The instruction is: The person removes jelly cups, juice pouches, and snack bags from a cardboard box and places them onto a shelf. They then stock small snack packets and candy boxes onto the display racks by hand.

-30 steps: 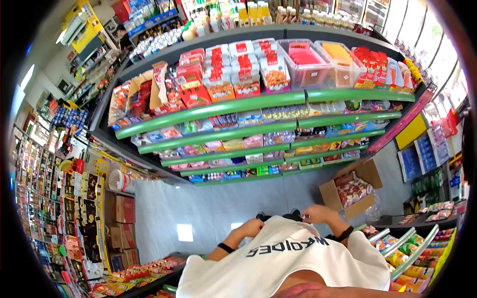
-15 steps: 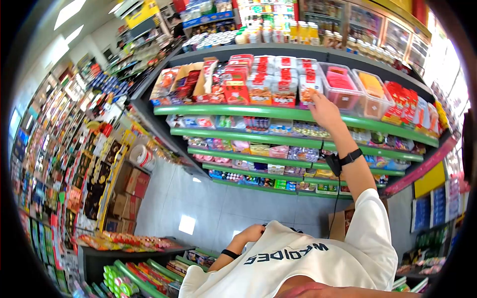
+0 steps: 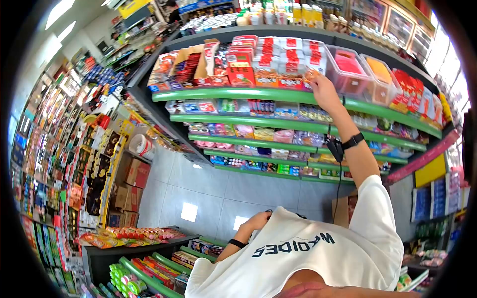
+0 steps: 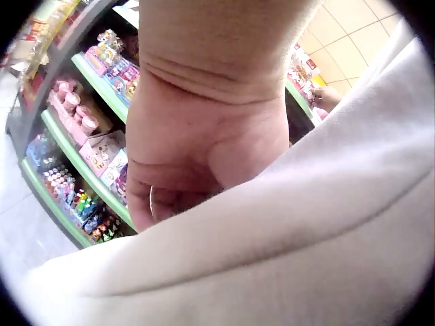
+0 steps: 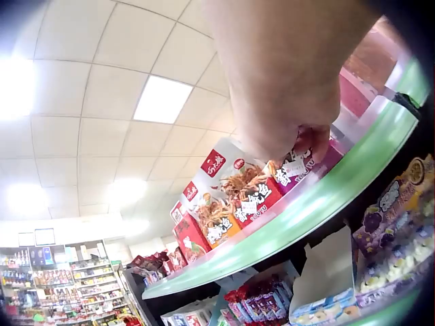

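Bright ceiling panels (image 5: 163,99), glaring windows (image 3: 447,55), gleaming floor (image 3: 203,198), black-edged fisheye distortion

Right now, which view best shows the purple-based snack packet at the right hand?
The right wrist view: the snack packet shows its purple base close up, partly behind the right hand. Head view: smaller, also partly covered. Left wrist view: I cannot make it out.

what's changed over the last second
The right hand has reached forward from beside the waist to the top shelf, where its fingers meet a white packet; whether they grip it is unclear. The view has turned too. The left hand stays low by the shirt, and the clear tubs stay put.
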`<control>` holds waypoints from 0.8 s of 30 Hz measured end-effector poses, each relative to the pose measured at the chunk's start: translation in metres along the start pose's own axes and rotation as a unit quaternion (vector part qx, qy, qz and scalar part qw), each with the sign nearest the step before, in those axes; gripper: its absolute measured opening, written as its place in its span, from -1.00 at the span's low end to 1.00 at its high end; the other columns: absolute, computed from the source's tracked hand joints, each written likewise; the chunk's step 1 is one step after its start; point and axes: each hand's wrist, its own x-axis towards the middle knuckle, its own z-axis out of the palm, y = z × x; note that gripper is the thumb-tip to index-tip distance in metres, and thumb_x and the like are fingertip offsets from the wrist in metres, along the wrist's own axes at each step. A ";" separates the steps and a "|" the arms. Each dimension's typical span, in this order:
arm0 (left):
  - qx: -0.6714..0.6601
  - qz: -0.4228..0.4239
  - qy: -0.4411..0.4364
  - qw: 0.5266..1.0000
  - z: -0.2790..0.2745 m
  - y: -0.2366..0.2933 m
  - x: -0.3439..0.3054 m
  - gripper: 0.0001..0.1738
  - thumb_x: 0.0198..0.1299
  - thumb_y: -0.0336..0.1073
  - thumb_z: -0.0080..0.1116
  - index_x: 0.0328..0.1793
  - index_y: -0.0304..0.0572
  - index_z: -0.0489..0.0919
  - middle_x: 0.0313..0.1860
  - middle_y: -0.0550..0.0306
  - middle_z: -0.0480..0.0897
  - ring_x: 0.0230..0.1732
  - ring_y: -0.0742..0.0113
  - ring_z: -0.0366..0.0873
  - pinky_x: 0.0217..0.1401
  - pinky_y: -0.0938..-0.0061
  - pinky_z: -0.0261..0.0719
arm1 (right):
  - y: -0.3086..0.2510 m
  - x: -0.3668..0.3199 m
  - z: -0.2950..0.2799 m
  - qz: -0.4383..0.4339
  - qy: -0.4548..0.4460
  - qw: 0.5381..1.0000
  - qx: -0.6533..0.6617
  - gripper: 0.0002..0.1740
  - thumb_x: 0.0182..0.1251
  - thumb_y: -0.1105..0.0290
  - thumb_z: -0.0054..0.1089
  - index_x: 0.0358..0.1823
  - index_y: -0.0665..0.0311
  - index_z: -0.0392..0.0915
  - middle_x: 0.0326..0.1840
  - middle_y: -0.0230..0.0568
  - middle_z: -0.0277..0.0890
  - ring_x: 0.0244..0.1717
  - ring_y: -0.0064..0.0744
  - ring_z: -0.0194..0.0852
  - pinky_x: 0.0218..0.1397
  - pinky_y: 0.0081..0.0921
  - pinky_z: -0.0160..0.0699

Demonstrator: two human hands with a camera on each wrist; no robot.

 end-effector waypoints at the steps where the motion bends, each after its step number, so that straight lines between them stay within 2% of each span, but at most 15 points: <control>1: -0.003 0.001 -0.011 1.000 0.002 -0.001 0.002 -0.69 0.22 -0.22 0.19 -0.05 -0.30 0.63 -0.07 -0.30 0.68 -0.03 -0.28 0.62 0.00 0.12 0.57 | 0.000 -0.001 -0.001 -0.005 0.003 1.000 0.013 -0.85 0.35 0.45 0.09 -0.21 0.44 0.51 -0.19 0.16 0.51 -0.08 0.19 0.50 0.01 -0.08 0.47; 3: -0.001 -0.011 -0.012 1.000 -0.001 -0.007 0.009 -0.68 0.22 -0.21 0.19 -0.03 -0.29 0.63 -0.07 -0.30 0.68 -0.02 -0.28 0.63 0.00 0.12 0.57 | -0.001 -0.005 -0.002 -0.011 0.004 1.000 0.028 -0.84 0.34 0.46 0.10 -0.19 0.44 0.53 -0.21 0.16 0.50 -0.10 0.19 0.51 0.00 -0.10 0.48; 6: -0.004 0.018 -0.017 1.000 -0.014 0.004 0.014 -0.65 0.22 -0.18 0.19 0.00 -0.30 0.63 -0.06 -0.30 0.68 0.00 -0.28 0.62 0.02 0.10 0.57 | 0.007 -0.007 0.003 -0.041 0.032 0.998 0.046 -0.84 0.26 0.57 0.11 -0.14 0.45 0.52 -0.14 0.16 0.51 -0.03 0.20 0.49 0.06 -0.11 0.48; 7: 0.006 0.029 -0.024 0.999 -0.016 0.006 0.016 -0.63 0.22 -0.17 0.19 0.02 -0.30 0.63 -0.05 -0.30 0.68 0.01 -0.28 0.62 0.03 0.10 0.57 | 0.010 -0.008 0.005 -0.069 0.045 0.996 0.030 -0.83 0.31 0.55 0.08 -0.10 0.43 0.51 -0.09 0.17 0.53 -0.02 0.18 0.50 0.09 -0.14 0.47; 8: -0.001 0.023 -0.014 1.000 -0.019 0.007 0.018 -0.63 0.22 -0.17 0.19 0.02 -0.30 0.63 -0.05 -0.30 0.68 0.01 -0.28 0.62 0.03 0.10 0.57 | 0.010 -0.009 0.006 -0.069 0.043 0.996 0.024 -0.79 0.27 0.56 0.10 -0.08 0.43 0.52 -0.07 0.15 0.53 0.00 0.17 0.51 0.09 -0.15 0.48; 10: 0.040 0.020 -0.049 0.998 -0.027 0.008 0.022 -0.61 0.23 -0.14 0.18 0.04 -0.28 0.64 -0.01 -0.29 0.68 0.05 -0.26 0.62 0.07 0.09 0.57 | 0.001 -0.008 0.003 -0.078 0.037 0.996 0.025 -0.76 0.23 0.58 0.13 -0.05 0.42 0.53 -0.05 0.14 0.52 0.01 0.17 0.51 0.09 -0.15 0.50; 12: 0.042 0.016 -0.045 0.998 -0.023 -0.009 0.030 -0.60 0.23 -0.12 0.18 0.06 -0.26 0.64 0.01 -0.28 0.68 0.06 -0.25 0.62 0.09 0.09 0.57 | -0.013 -0.010 -0.004 0.042 -0.021 0.998 0.031 -0.67 0.21 0.53 0.18 0.02 0.40 0.49 0.05 0.11 0.49 0.08 0.14 0.51 0.13 -0.20 0.50; 16: 0.055 0.013 -0.045 0.997 -0.023 -0.026 0.033 -0.58 0.24 -0.09 0.17 0.11 -0.22 0.63 0.04 -0.24 0.69 0.08 -0.24 0.62 0.13 0.08 0.57 | -0.001 -0.016 0.007 0.007 0.003 1.000 -0.001 -0.51 0.15 0.45 0.28 0.13 0.35 0.41 0.14 0.12 0.39 0.18 0.17 0.41 0.25 -0.19 0.43; 19: 0.034 0.010 -0.034 0.999 -0.027 -0.035 0.031 -0.57 0.23 -0.10 0.18 0.12 -0.21 0.63 0.04 -0.23 0.69 0.09 -0.24 0.62 0.14 0.07 0.56 | -0.011 -0.020 0.012 0.001 0.021 0.999 -0.040 -0.48 0.14 0.46 0.28 0.16 0.35 0.40 0.14 0.14 0.38 0.19 0.21 0.39 0.28 -0.16 0.39; 20: 0.026 0.009 -0.031 0.999 -0.029 -0.036 0.028 -0.57 0.23 -0.10 0.18 0.12 -0.21 0.63 0.04 -0.23 0.69 0.09 -0.24 0.62 0.14 0.07 0.56 | -0.009 -0.021 0.015 0.003 0.013 0.998 -0.069 -0.42 0.15 0.48 0.28 0.24 0.34 0.36 0.22 0.11 0.31 0.15 0.12 0.42 0.23 -0.19 0.45; 21: 0.029 0.004 -0.029 0.999 -0.031 -0.037 0.025 -0.57 0.23 -0.10 0.19 0.12 -0.20 0.63 0.05 -0.23 0.69 0.11 -0.23 0.61 0.15 0.07 0.56 | -0.011 -0.023 0.018 0.000 0.005 0.998 -0.070 -0.42 0.15 0.48 0.28 0.24 0.34 0.36 0.22 0.11 0.31 0.15 0.12 0.42 0.23 -0.19 0.45; 23: 0.019 -0.003 -0.025 0.999 -0.035 -0.045 0.023 -0.57 0.22 -0.10 0.20 0.12 -0.20 0.63 0.06 -0.23 0.68 0.13 -0.22 0.61 0.16 0.07 0.55 | -0.018 -0.027 0.023 0.047 0.021 0.998 -0.040 -0.36 0.18 0.50 0.27 0.32 0.32 0.32 0.30 0.06 0.24 0.03 -0.08 0.47 0.14 -0.28 0.51; 24: 0.038 0.003 -0.021 0.999 -0.034 -0.054 0.023 -0.56 0.21 -0.11 0.20 0.13 -0.19 0.63 0.06 -0.23 0.68 0.13 -0.21 0.60 0.16 0.08 0.56 | -0.020 -0.028 0.025 0.073 0.013 0.996 -0.048 -0.31 0.21 0.51 0.26 0.40 0.30 0.27 0.36 0.02 0.17 -0.08 -0.25 0.49 0.07 -0.36 0.54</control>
